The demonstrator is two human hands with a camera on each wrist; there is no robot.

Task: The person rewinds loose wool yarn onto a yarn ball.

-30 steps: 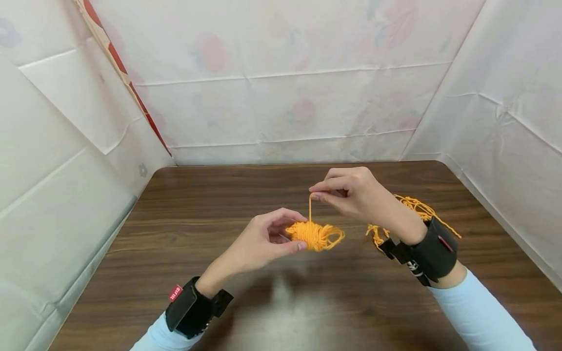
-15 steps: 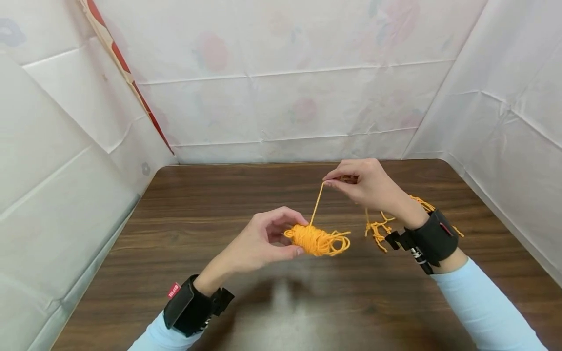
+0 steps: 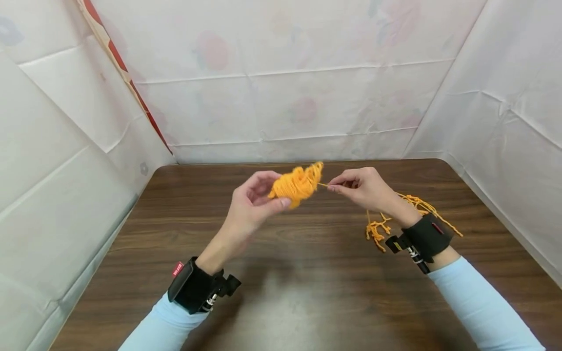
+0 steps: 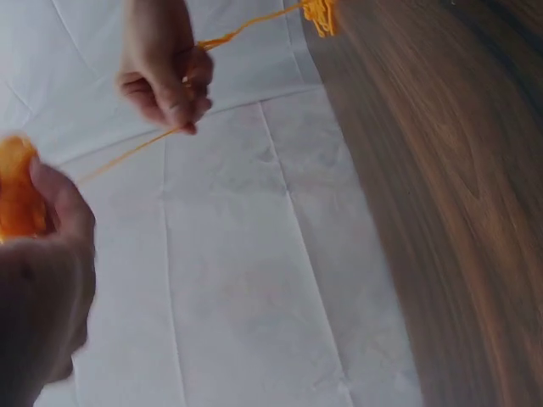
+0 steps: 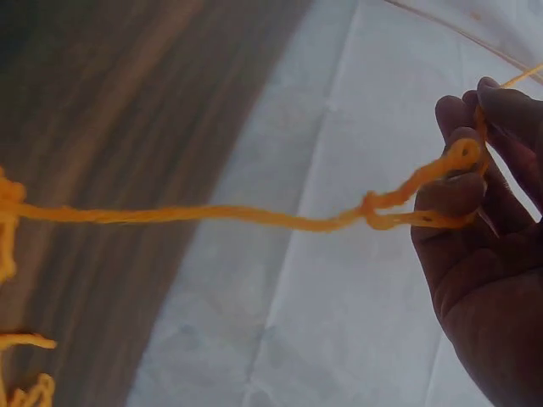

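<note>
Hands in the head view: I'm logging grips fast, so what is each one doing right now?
Left hand: holds the orange yarn bundle between thumb and fingers.
Right hand: pinches the yarn strand that runs from the bundle.

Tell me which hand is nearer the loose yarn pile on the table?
Right. The right hand hovers just above and beside the yarn pile; the left hand holds the yarn ball farther away.

— From my screen, the yarn ball (image 3: 296, 185) reads bright orange.
— Same here; the desk (image 3: 281, 292) is dark brown woodgrain, sleeves (image 3: 480, 307) pale blue, wrist straps (image 3: 195, 290) black.
</note>
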